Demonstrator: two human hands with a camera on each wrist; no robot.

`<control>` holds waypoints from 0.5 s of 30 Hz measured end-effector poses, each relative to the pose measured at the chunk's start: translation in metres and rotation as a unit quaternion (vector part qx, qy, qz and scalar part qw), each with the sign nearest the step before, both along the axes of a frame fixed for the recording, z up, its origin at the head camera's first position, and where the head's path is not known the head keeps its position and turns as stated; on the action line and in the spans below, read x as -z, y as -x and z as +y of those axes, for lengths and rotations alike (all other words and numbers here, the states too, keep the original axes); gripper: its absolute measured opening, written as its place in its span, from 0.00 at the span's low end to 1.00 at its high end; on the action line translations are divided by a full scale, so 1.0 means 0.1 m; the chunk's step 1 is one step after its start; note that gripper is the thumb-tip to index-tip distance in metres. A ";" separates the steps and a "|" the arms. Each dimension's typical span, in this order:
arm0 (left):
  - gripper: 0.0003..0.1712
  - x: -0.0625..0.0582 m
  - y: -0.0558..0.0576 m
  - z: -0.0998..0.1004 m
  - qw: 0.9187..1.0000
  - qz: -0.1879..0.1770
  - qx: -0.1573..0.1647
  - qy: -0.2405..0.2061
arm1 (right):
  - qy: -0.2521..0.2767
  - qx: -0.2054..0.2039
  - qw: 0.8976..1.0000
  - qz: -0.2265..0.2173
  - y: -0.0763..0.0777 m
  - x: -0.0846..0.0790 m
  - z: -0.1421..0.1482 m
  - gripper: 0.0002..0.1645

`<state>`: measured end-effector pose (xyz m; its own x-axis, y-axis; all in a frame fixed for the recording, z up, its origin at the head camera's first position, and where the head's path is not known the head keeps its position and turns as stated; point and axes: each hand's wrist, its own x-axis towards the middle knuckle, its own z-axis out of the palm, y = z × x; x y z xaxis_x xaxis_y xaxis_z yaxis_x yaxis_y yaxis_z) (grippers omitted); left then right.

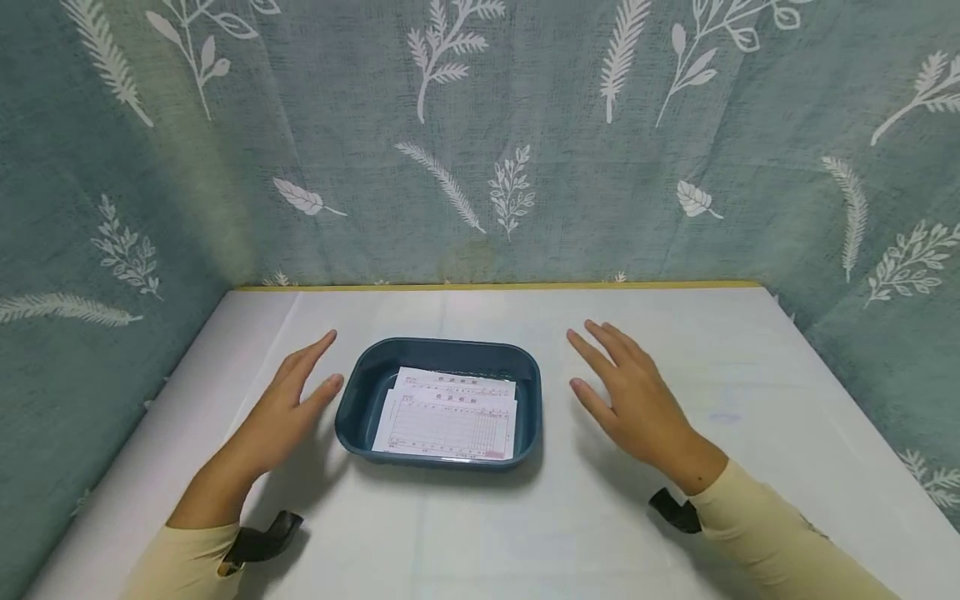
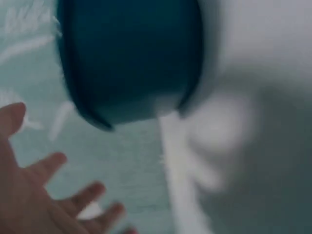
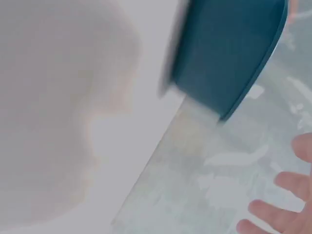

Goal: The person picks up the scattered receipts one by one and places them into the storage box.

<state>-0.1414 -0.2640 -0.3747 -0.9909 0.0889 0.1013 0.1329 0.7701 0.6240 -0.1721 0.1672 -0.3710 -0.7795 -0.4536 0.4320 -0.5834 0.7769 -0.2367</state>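
A dark blue plastic tray (image 1: 438,352) stands on the white table, with printed paper forms (image 1: 450,421) lying in it, one overlapping another. To its left my left hand (image 1: 277,417) hovers with fingers spread, the thumb near the tray's rim. My right hand (image 1: 633,400) is held off to the right, fingers apart, with a gap between it and the tray. Both hands hold nothing. In the left wrist view the tray's side (image 2: 134,58) appears blurred beyond the fingers (image 2: 83,197). The right wrist view shows the tray's outer wall (image 3: 229,53) and spread fingertips (image 3: 265,212).
The white table (image 1: 480,533) ends at the back in a yellow edge (image 1: 495,287). Behind it and along both sides hangs a grey-green cloth (image 1: 337,125) with white leaf prints. Dark bands (image 1: 262,537) sit at the wrists over pale sleeves.
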 end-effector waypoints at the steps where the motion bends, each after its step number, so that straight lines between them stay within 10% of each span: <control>1: 0.40 -0.05 -0.03 0.00 0.999 0.004 -0.010 0.047 | -0.013 0.012 1.000 0.003 0.01 0.01 0.08 0.38; 6: 0.47 -0.16 -0.02 -0.12 0.975 -0.019 -0.046 0.216 | -0.088 0.067 0.994 -0.021 0.14 0.05 0.41 0.38; 15: 0.56 0.03 0.09 -0.49 0.947 -0.096 -0.075 0.296 | -0.145 0.131 0.970 -0.142 0.34 0.10 0.59 0.45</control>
